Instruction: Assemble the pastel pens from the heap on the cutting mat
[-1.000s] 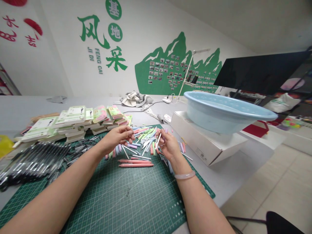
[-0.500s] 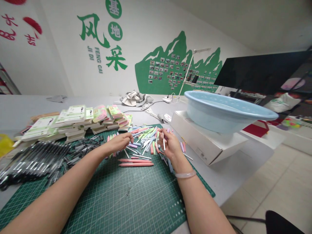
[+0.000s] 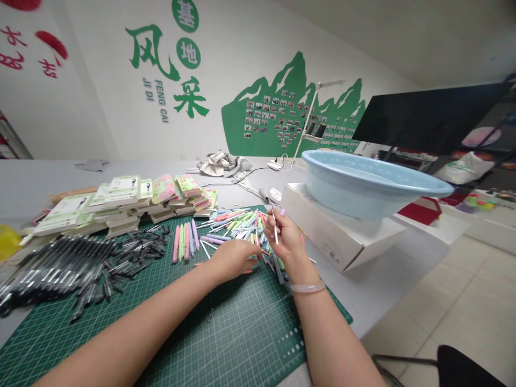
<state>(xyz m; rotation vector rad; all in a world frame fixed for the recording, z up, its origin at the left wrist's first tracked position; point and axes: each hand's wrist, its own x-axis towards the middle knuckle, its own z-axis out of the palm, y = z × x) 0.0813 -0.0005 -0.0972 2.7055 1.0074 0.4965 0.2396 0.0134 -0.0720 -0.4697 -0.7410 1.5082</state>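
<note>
My right hand (image 3: 288, 239) is closed on a thin white pen refill (image 3: 276, 228) that stands nearly upright between its fingers; a small purple piece (image 3: 282, 212) shows at the fingertips. My left hand (image 3: 236, 259) reaches across the cutting mat (image 3: 242, 333), close to my right hand, with its fingers loosely bent and apart. It covers most of the pink pens lying there. Beyond both hands spreads a pile of pastel pen parts and white refills (image 3: 237, 221). Left of it, pastel pen barrels (image 3: 185, 241) lie in a row.
Black pens (image 3: 68, 263) and loose black pen parts (image 3: 139, 247) cover the mat's left side. Behind them are stacked small boxes (image 3: 121, 199). At the right, a blue basin (image 3: 363, 188) rests on a white carton (image 3: 338, 236). A small metal piece (image 3: 210, 315) lies on the mat.
My left hand has moved right from beside the pile to over the pink pens, uncovering the row of barrels. In my right hand, the white refill has turned closer to upright.
</note>
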